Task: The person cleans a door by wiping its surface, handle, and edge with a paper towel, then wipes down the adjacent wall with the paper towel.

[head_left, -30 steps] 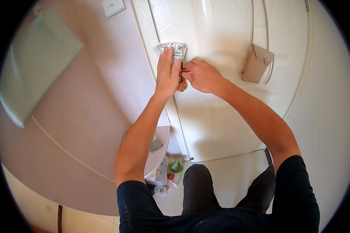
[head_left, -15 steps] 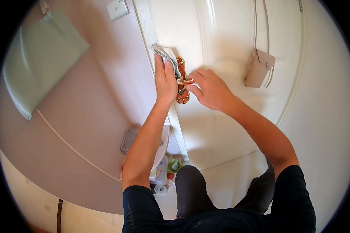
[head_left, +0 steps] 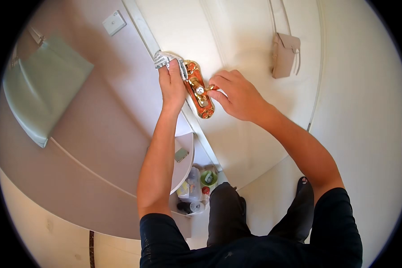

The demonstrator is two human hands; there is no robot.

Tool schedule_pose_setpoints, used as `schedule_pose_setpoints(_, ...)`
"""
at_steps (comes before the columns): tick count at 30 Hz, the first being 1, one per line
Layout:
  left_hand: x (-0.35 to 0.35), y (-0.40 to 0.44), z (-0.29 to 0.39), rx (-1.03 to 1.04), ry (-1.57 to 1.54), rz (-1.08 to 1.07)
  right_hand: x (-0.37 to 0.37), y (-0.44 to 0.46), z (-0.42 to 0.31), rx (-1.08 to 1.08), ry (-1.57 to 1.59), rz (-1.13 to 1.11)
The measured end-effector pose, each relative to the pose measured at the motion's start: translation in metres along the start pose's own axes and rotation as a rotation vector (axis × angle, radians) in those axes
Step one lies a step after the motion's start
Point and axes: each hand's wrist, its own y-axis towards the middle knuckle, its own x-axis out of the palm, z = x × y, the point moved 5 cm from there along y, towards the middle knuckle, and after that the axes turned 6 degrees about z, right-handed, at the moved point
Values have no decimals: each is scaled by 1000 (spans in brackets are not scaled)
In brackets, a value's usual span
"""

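The left hand (head_left: 173, 85) sits farther left in the frame than before, baring more of the plate (head_left: 205, 111). The door (head_left: 250, 138) fills the upper centre and right; the plate, upper centre, slants from upper left to lower right. Just left of it, the left hand grips a cloth (head_left: 165, 59). The handle (head_left: 201, 90) juts rightward to the nearer right hand (head_left: 239, 94), fingers closed on its end.
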Motion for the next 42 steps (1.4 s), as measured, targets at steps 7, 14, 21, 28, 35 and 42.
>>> schedule_pose_setpoints(7,-3,-6,14,-83,-6,-78,-17,-1,-12,-9,-107,-40)
schedule_pose_setpoints(14,-12,-14,25,-116,-11,-74,-30,10,-38,159,-190,-182)
schedule_pose_setpoints(21,-8,-63,25,-89,-169,-51,-47,15,-60,189,-175,-169)
schedule_pose_setpoints(28,-9,-127,18,16,-27,-13,-52,11,-71,242,-152,-109)
schedule_pose_setpoints(35,-12,-206,16,53,-84,23,-56,7,-82,228,-54,29)
schedule_pose_setpoints(42,-9,-290,-48,-266,-7,-128,-64,4,-86,197,-85,-18)
